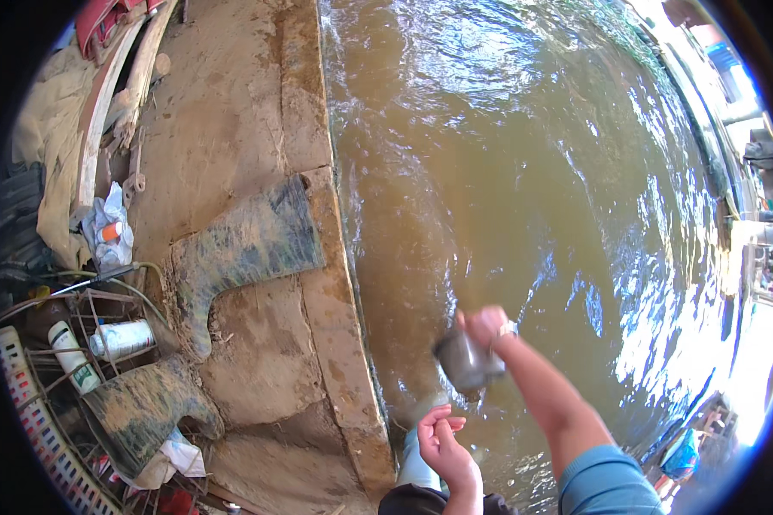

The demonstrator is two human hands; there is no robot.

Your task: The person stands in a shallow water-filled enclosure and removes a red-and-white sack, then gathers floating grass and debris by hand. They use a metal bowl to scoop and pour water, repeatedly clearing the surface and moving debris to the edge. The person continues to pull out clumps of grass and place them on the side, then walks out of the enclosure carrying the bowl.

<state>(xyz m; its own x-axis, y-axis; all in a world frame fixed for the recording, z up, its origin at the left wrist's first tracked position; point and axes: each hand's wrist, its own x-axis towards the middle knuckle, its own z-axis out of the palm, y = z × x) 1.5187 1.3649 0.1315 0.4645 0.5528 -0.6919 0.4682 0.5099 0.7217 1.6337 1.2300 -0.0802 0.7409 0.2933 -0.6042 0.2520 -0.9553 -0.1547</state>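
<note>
While my R hand (483, 325) grips the metal pot (467, 364), w/ L hand (446, 448) empty, wet slippage could sink it.

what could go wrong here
The metal cup is out over rippling brown water, held by the right hand alone; if that grip slipped, it might drop in, since the left hand is not on it.

The muddy boot lies on its side close to the edge of the ledge, so a knock could perhaps tip it into the water.
</note>
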